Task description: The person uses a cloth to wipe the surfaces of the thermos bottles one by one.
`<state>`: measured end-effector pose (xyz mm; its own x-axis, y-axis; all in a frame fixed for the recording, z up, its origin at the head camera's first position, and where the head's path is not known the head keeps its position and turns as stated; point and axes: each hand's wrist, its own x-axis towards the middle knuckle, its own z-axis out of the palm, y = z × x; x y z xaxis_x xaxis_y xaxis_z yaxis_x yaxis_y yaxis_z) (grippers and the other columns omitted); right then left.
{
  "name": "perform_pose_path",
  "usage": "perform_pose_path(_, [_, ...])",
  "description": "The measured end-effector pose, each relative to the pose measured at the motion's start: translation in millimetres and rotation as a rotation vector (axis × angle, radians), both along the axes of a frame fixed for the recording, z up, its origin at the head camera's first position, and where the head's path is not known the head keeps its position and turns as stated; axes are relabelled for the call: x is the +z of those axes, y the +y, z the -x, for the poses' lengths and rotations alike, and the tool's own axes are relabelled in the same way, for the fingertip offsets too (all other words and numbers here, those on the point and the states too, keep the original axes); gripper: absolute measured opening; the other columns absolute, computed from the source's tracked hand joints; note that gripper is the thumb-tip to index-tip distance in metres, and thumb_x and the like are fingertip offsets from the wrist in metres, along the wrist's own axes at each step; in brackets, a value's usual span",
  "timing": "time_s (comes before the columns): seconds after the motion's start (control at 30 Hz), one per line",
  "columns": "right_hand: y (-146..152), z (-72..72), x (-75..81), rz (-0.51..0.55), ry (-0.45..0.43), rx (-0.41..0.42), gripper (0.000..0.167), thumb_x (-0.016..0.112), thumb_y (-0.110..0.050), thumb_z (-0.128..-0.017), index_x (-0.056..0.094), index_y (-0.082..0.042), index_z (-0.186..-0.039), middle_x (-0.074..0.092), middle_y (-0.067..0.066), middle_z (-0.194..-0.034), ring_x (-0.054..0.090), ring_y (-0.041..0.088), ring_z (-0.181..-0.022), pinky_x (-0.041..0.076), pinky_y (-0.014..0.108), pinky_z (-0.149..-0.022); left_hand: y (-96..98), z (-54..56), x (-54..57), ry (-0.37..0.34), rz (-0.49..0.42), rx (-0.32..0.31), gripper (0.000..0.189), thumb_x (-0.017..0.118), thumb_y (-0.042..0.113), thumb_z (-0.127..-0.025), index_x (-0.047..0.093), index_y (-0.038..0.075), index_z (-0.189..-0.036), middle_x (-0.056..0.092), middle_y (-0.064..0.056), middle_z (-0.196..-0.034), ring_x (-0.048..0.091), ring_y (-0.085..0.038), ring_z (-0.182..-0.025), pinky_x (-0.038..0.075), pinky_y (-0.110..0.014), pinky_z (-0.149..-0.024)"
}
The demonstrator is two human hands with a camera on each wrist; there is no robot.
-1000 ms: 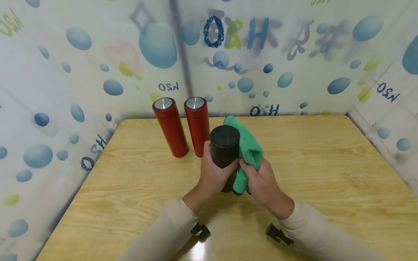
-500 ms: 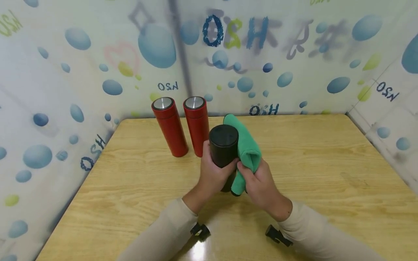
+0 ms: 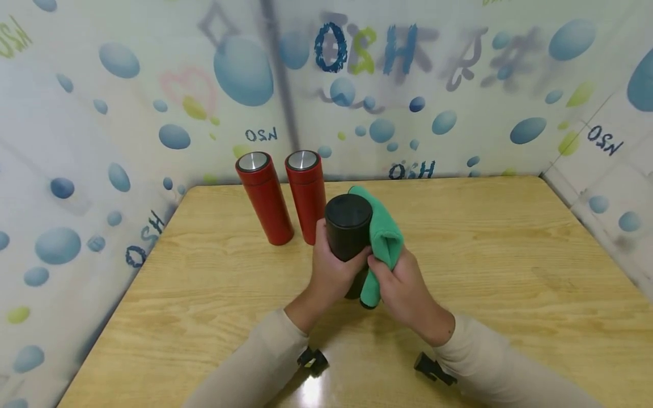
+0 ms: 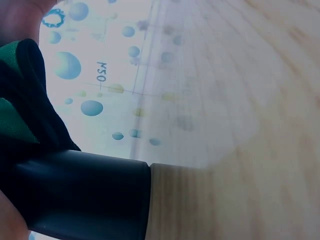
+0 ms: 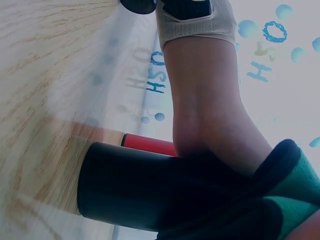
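A black thermos bottle [image 3: 349, 226] stands upright near the middle of the table, its lid toward the head camera. My left hand [image 3: 329, 277] grips it round the middle from the left, thumb across the front. On the right side my right hand [image 3: 405, 289] holds a folded green cloth [image 3: 384, 226], pressed along the bottle's side. In the left wrist view the cloth's dark edge [image 4: 40, 95] overlaps the bottle [image 4: 90, 190]. The right wrist view shows the bottle's lower end [image 5: 120, 185] on the table, with the left hand [image 5: 215, 130] behind it.
Two red thermos bottles [image 3: 267, 198] with silver-topped lids stand side by side behind and left of the black one. The wooden table [image 3: 484, 255] backs onto a wall [image 3: 459, 85] with blue spots and lettering. Small black wrist devices [image 3: 313, 362] sit at both sleeves.
The cloth and my right hand have shifted slightly to the left along the black bottle, and the cloth's top end has dipped after rising a little. The left hand keeps its grip.
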<state>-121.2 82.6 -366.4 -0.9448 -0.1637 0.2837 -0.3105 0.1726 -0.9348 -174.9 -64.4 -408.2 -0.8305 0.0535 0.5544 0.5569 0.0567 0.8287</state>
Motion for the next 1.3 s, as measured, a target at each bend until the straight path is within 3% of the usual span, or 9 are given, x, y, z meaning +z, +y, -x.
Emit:
perform_pose_path(0.13, [-0.2,-0.6,-0.2,-0.008,-0.015,0.005,0.008,0.047,-0.003,-0.098,0.050,0.001,-0.103,0.040,0.004,-0.073,0.046,0.012,-0.062,0.046,0.026,-0.065,-0.5,-1.4,-1.7,-0.006,0.005,0.008,0.071,0.079,0.038,-0.082,0.040,0.007,-0.133,0.058,-0.006,-0.128,0.058,-0.023,-0.113,0.050,-0.044,-0.098])
perform_pose_path(0.23, [0.7,-0.1,1.5,0.009,-0.022,-0.010,0.008,0.047,-0.003,-0.099,0.051,0.002,-0.103,0.047,0.007,-0.074,0.050,0.012,-0.064,0.048,0.026,-0.065,-0.2,-1.1,-1.0,-0.004,0.002,0.003,0.071,0.079,0.039,-0.083,0.040,0.009,-0.133,0.058,-0.006,-0.129,0.057,-0.023,-0.114,0.050,-0.044,-0.099])
perform_pose_path(0.33, [3.4,0.7,3.8,0.022,-0.008,-0.055,0.023,0.048,-0.002,-0.098,0.053,0.003,-0.120,0.061,0.013,-0.096,0.058,0.012,-0.082,0.051,0.022,-0.078,0.1,-0.6,0.1,0.002,0.002,-0.006,0.071,0.079,0.039,-0.083,0.040,0.009,-0.134,0.058,-0.006,-0.130,0.057,-0.024,-0.115,0.049,-0.044,-0.100])
perform_pose_path(0.43, [7.1,1.1,5.4,0.028,0.016,-0.088,0.040,0.048,0.000,-0.097,0.046,0.004,-0.136,0.060,0.016,-0.120,0.058,0.012,-0.101,0.049,0.017,-0.090,0.4,-1.2,0.4,0.003,0.008,-0.013,0.071,0.078,0.040,-0.084,0.039,0.008,-0.135,0.058,-0.007,-0.130,0.057,-0.023,-0.115,0.050,-0.045,-0.100])
perform_pose_path(0.6, [10.3,4.5,6.3,0.063,0.068,-0.098,0.043,0.046,0.004,-0.095,0.044,0.003,-0.139,0.056,0.016,-0.133,0.055,0.012,-0.118,0.045,0.013,-0.098,0.7,-0.3,1.9,0.001,0.001,-0.030,0.071,0.078,0.040,-0.084,0.039,0.009,-0.135,0.057,-0.006,-0.131,0.057,-0.023,-0.117,0.049,-0.045,-0.101])
perform_pose_path(0.9, [7.2,7.6,0.2,0.081,0.059,-0.037,0.046,0.045,0.005,-0.096,0.040,0.003,-0.142,0.054,0.015,-0.136,0.054,0.013,-0.121,0.045,0.014,-0.101,-0.6,-0.4,1.3,0.014,-0.001,-0.003,0.072,0.078,0.040,-0.084,0.040,0.008,-0.135,0.058,-0.008,-0.130,0.057,-0.022,-0.115,0.049,-0.045,-0.101])
perform_pose_path(1.17, [9.0,5.0,5.3,0.078,0.073,-0.064,0.046,0.046,0.004,-0.096,0.041,0.003,-0.142,0.054,0.016,-0.136,0.053,0.012,-0.120,0.044,0.013,-0.099,-0.7,0.4,2.0,0.002,-0.006,-0.020,0.072,0.078,0.041,-0.084,0.039,0.009,-0.135,0.057,-0.005,-0.131,0.056,-0.021,-0.117,0.048,-0.046,-0.102])
perform_pose_path(1.3, [9.3,2.4,9.3,0.133,0.099,-0.072,0.045,0.045,0.005,-0.096,0.041,0.006,-0.141,0.052,0.020,-0.137,0.052,0.008,-0.122,0.044,0.013,-0.101,0.1,1.4,2.2,-0.005,-0.009,-0.038,0.072,0.077,0.042,-0.084,0.038,0.009,-0.135,0.056,-0.005,-0.132,0.056,-0.021,-0.118,0.048,-0.047,-0.102])
